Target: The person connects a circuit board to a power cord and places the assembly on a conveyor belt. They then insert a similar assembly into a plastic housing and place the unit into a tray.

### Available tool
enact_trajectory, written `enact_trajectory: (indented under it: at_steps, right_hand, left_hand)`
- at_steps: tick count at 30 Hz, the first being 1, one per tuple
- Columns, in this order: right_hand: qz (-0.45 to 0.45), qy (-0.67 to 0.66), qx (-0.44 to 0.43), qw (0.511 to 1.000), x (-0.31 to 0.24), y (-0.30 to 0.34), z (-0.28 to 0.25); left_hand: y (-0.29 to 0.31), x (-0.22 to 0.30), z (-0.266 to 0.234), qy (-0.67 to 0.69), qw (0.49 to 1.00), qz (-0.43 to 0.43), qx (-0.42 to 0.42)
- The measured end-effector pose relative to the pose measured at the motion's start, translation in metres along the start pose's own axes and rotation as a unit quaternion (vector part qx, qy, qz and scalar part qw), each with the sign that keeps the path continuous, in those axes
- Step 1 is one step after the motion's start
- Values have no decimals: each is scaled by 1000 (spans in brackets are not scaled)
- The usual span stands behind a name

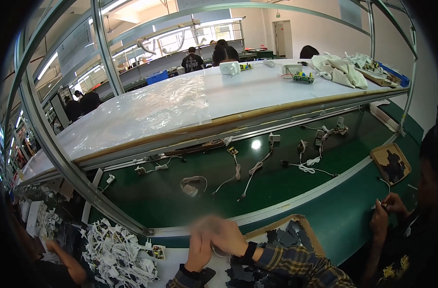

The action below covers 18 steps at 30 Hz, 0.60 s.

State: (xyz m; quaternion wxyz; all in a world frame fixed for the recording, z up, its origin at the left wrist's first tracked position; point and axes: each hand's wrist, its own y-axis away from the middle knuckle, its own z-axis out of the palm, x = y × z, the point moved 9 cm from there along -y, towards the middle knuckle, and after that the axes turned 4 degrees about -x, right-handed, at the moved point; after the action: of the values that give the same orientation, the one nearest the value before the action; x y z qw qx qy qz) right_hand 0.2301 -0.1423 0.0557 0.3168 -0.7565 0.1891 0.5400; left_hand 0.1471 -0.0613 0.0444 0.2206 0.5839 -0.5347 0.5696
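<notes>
My left hand (198,250) and my right hand (228,236) meet in front of me, above the near edge of the work surface. Both look closed, fingertips together, though a hazy blur covers them and whatever they hold. A white cord (220,252) loops out below, between the palms. To the left lies a large heap of white cords with plugs (116,252), and a small circuit board (158,252) sits at its right side. By my right forearm is a cardboard box (315,236) with dark grey flat pieces (288,235) in it.
Ahead runs a green conveyor belt (214,206) carrying corded circuit boards (233,151). A white shelf (247,96) hangs above, with plastic sheeting (151,105). A metal post (51,139) stands left. Co-workers' hands (389,209) work at right; another person's arm (65,259) is at left.
</notes>
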Motion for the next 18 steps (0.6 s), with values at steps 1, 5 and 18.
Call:
enact_trajectory:
  at_steps: [1, 5, 18]
  right_hand:
    - [11, 13, -2, 1000, 2, 1, 0]
    - [16, 6, -5, 1000, 4, 0, 1]
    - [72, -265, -165, 947, 23, -12, 25]
  left_hand:
    - [0, 3, 0, 0, 1000, 1, 1]
    - [-1, 5, 0, 31, 999, -6, 0]
    - [2, -31, -19, 167, 982, -29, 86]
